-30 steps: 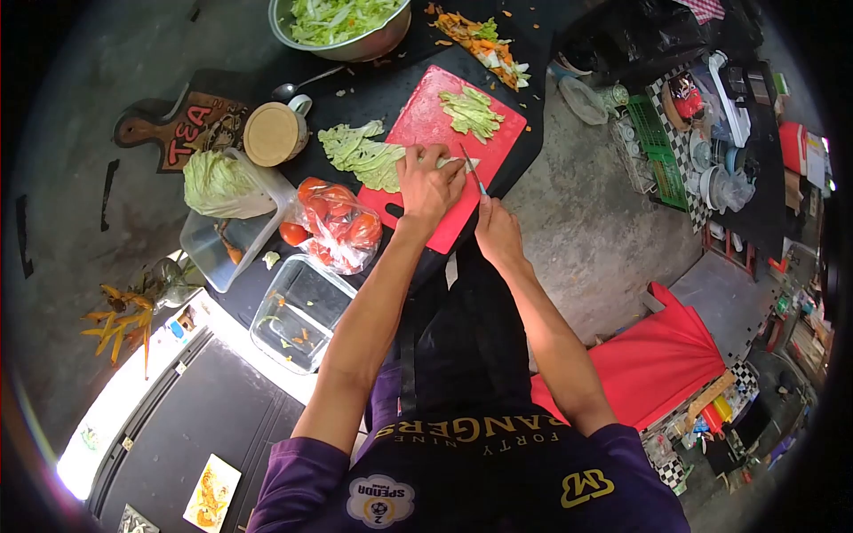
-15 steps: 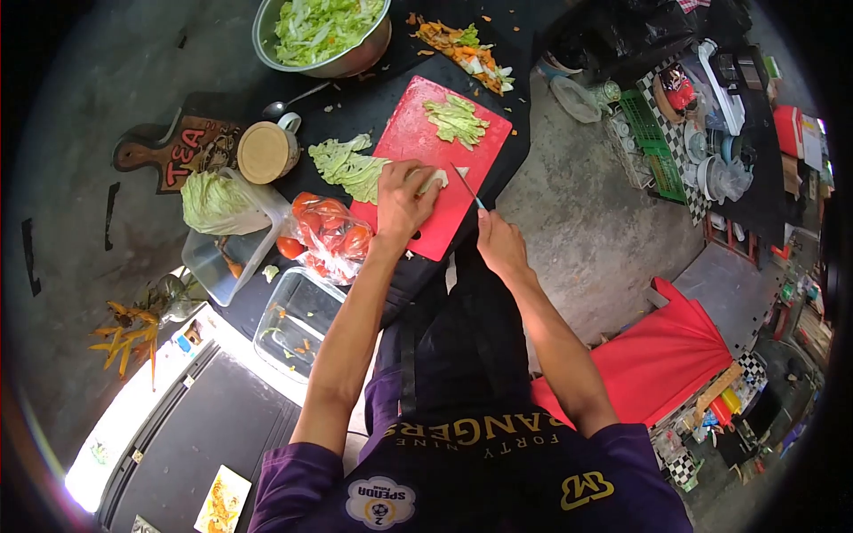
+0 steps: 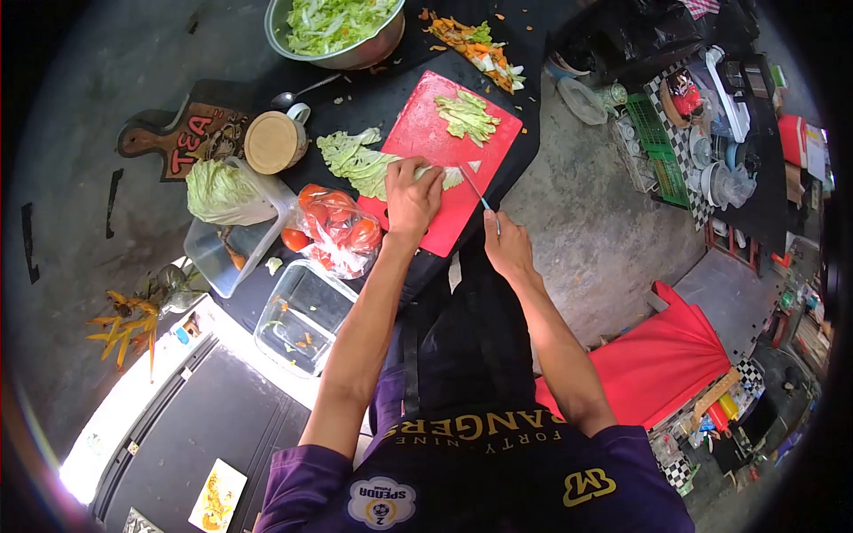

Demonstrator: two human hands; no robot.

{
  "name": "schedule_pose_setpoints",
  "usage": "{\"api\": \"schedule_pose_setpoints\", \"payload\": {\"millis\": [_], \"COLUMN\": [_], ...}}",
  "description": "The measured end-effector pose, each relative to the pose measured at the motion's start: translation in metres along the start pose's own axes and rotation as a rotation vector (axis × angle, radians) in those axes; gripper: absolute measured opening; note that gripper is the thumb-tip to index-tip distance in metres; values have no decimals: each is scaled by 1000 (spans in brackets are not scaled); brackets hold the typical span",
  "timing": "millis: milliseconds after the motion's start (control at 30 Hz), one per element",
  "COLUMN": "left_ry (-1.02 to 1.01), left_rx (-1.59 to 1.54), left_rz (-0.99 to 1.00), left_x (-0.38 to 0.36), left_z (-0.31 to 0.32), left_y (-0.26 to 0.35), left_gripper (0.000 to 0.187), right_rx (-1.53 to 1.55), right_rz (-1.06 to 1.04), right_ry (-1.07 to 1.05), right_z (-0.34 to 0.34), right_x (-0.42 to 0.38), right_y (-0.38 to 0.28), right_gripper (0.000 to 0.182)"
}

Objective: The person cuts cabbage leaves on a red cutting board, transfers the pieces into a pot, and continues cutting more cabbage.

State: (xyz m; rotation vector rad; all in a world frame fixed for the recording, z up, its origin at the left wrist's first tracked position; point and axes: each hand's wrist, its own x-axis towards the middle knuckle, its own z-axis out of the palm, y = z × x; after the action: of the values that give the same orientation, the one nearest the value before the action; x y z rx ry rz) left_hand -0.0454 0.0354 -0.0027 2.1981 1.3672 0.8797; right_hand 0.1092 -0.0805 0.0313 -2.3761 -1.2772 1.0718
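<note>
A red cutting board (image 3: pixel 418 120) lies at an angle on the black-covered table. Across its lower half stretches a cabbage leaf (image 3: pixel 351 164), pressed down near its right end by my left hand (image 3: pixel 414 197), fingers bent together. My right hand (image 3: pixel 507 244) is closed on the handle of a knife (image 3: pixel 474 187), whose blade points up and left over the board beside the leaf's end. Cut leaf pieces (image 3: pixel 467 116) rest on the upper part of the board. Left of my left wrist is a plastic bag of tomatoes (image 3: pixel 342 231).
A metal bowl of shredded greens (image 3: pixel 338 53) stands at the top, with orange and white scraps (image 3: pixel 478 51) to its right. A lidded mug (image 3: pixel 274 142), a spoon (image 3: pixel 302 92), a cabbage (image 3: pixel 222 194), a wooden board (image 3: pixel 191 133) and a glass container (image 3: pixel 302 315) are on the left.
The view has shifted, so the table items appear slightly to the right and the bowl higher. My left hand still presses the leaf, and the knife remains in my right hand beside the leaf's end.
</note>
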Motion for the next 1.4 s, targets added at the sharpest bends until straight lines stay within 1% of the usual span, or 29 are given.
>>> {"api": "schedule_pose_setpoints", "payload": {"millis": [133,200,300,367,500,567,600,700,733,833,933,1033,1167,1233,1300,1400], "left_ry": [66,71,55,24,-86,-103,-108,-91,-81,-76,-97,-91,-76,-68,-87,-77], "left_rx": [58,86,77,59,-10,-28,-35,-31,-23,23,21,-2,-48,-53,-37,57], "left_rz": [-123,-182,-188,-149,-136,-117,-111,-75,-61,-26,-27,-21,-19,-32,-44,-24], "left_x": [-1,-4,-5,-9,-17,-17,-15,-9,-8,-5,-3,-3,-6,-7,-8,-10], "left_z": [0,-4,-10,-10,-8,-4,-2,5,5,3,3,4,3,3,2,-2], "left_y": [0,3,12,12,12,11,11,11,12,13,10,8,5,7,8,12], "left_gripper": [13,16,21,22,26,26,26,25,25,25,24,23,23,23,33,46], "right_rx": [-118,-191,-337,-431,-459,-446,-439,-260,-144,7,2,-61,-38,-69,-145,-105], "right_rz": [-47,-127,-260,-374,-436,-460,-421,-312,-326,-299,-216,-191,-118,-163,-181,-98], "right_ry": [-65,-106,-131,-143,-111,-102,-109,-17,-1,57,4,-41,49,-23,-65,3], "right_z": [-18,-38,-56,-71,-87,-89,-89,-67,-56,-23,-10,0,-4,-13,-14,-12], "right_x": [14,25,50,70,102,109,108,89,82,59,38,32,42,37,34,32], "right_y": [13,17,33,36,27,23,20,20,24,24,9,6,14,8,7,6], "right_gripper": [43,44,47,48,51,52,52,52,51,49,47,47,46,47,47,47]}}
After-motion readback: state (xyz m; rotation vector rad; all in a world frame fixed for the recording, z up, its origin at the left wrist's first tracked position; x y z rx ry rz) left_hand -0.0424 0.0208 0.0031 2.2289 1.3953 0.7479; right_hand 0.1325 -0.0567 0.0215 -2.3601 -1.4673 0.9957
